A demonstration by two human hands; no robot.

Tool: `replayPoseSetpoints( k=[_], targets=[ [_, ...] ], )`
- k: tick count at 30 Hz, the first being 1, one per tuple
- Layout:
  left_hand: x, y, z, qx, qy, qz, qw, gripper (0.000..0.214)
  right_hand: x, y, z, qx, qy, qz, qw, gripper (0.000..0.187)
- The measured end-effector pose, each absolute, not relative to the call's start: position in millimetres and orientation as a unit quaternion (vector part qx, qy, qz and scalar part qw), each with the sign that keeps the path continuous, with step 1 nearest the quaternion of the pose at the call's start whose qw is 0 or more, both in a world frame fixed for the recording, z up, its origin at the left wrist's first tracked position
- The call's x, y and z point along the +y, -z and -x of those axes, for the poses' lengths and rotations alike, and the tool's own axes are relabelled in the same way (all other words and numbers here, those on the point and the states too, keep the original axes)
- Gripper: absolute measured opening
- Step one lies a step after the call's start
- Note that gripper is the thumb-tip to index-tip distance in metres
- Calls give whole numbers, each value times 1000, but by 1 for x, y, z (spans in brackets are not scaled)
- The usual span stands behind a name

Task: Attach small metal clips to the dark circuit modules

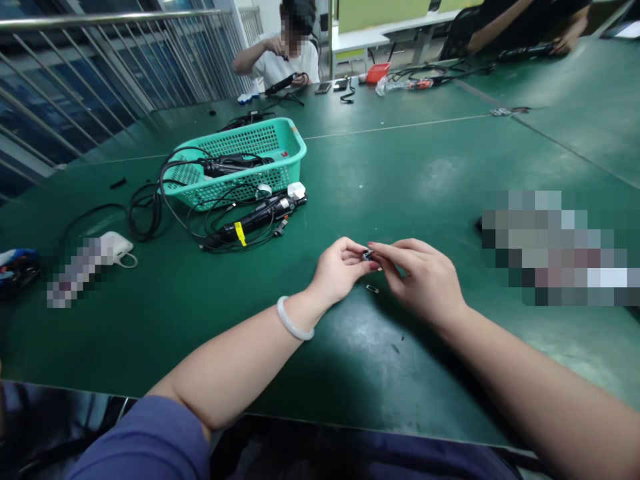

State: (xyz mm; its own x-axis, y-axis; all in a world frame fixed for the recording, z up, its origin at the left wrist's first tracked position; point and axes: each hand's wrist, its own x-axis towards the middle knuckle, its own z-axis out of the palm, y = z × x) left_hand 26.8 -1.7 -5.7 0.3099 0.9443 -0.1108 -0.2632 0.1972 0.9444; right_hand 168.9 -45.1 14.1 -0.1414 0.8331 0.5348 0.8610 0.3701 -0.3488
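Observation:
My left hand is closed, its thumb and fingers pinching a small dark and silvery part above the table. From the right, my right hand pinches at the same part with its fingertips. The part is too small and too covered by fingers for me to name its kind. Just below the hands, a small flat metal piece lies on the green table. A few tiny dark bits lie nearer to me.
Ahead to the left stands a green plastic basket with black cabled devices in it. A black device with a yellow tag lies before it. A white object with a loop is at left. Across the table, two people work; a red container stands there.

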Motion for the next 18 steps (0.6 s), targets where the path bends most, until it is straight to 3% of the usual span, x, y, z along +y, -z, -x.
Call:
replayPoseSetpoints(
  k=[6, 12, 18],
  targets=[
    [3, 4, -24, 399, -492, -358, 687, 33, -35, -14, -187, -702, -71, 601, 375, 28],
    [6, 5, -23, 408, -531, -314, 673, 30, -18, 5, -198, -775, -139, 573, 227, 11],
    [3, 7, -24, 394, -499, -366, 679, 37, -15, 14, -186, -793, -99, 572, 185, 23]
  ],
)
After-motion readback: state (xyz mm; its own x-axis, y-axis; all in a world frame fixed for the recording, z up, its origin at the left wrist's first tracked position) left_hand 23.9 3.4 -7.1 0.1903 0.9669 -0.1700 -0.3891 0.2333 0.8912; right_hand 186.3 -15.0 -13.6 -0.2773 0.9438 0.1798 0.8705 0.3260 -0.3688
